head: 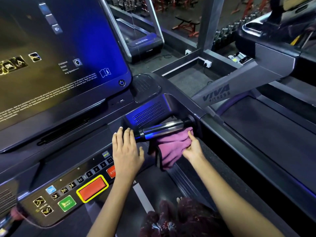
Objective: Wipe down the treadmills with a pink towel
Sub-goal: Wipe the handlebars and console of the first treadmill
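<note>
I see the pink towel (172, 147) bunched up under the chrome grip bar (164, 128) at the right end of the treadmill console (68, 168), its upper edge touching the underside of the bar and a dark-hemmed fold hanging down below my right hand (192, 147). My right hand grips the towel from the side away from the console, fingers curled into the cloth and the forefinger reaching up toward the bar's black end cap. My left hand (126, 149) lies flat on the console just on the other side of the towel, fingers straight and spread a little, fingertips close to the near end of the bar, thumb pointing toward the towel without touching it. Just below my left hand sits the button panel: a red STOP button (112, 171) partly under my wrist, a large red pad with a yellow border (93, 188), and a green QUICK START button (67, 203) farther along. Above my left hand rises the big display screen (59, 53), glowing blue. Beyond my right hand, a grey upright marked VIVA FITNESS (217, 93) slants upward, and past it lies the belt of a neighbouring treadmill (266, 134).
</note>
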Tool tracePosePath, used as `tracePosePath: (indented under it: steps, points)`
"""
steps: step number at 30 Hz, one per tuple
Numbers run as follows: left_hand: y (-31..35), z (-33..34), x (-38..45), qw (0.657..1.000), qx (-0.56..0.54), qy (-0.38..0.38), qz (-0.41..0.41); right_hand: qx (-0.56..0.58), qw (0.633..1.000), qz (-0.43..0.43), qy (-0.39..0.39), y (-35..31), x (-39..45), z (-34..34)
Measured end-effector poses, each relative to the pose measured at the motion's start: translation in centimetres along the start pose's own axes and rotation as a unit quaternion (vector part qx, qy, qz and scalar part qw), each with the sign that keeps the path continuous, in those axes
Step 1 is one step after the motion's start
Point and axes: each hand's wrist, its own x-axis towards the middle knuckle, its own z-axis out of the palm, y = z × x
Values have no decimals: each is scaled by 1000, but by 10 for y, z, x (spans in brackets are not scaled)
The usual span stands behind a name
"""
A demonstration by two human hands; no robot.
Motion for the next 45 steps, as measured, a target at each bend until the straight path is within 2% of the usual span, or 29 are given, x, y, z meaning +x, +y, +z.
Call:
tracePosePath:
  steps: [4, 8, 10, 17, 20, 23, 29, 32, 40, 45]
  points:
    - [0, 1, 0, 1000, -8, -8, -6, -29, 999, 28, -15, 9, 3, 13]
    - [1, -2, 0, 1000, -16, -12, -12, -189, 977, 102, -10, 30, 1, 24]
    - [1, -4, 0, 999, -22, -21, -14, -234, 965, 115, -8, 35, -2, 24]
    - [2, -9, 1, 999, -32, -41, -12, -250, 963, 97, 20, 17, 3, 20]
    - [0, -13, 1, 997, -53, -49, -9, -301, 945, 122, -46, 42, 0, 44]
    - [-2, -15, 0, 997, -60, -54, 2, -292, 937, 163, -97, 69, -5, 58]
    - [-2, -16, 1, 996, -61, -65, 0, -343, 917, 196, -60, 64, -9, 48]
    - [-1, -16, 1, 996, -66, -62, 0, -370, 912, 173, -40, 55, -12, 38]
    - [-1, -16, 1, 997, -59, -57, -3, -261, 962, 82, 16, 4, -4, 15]
    - [0, -14, 1, 997, -56, -55, -5, -216, 975, 7, 53, -15, -24, 4]
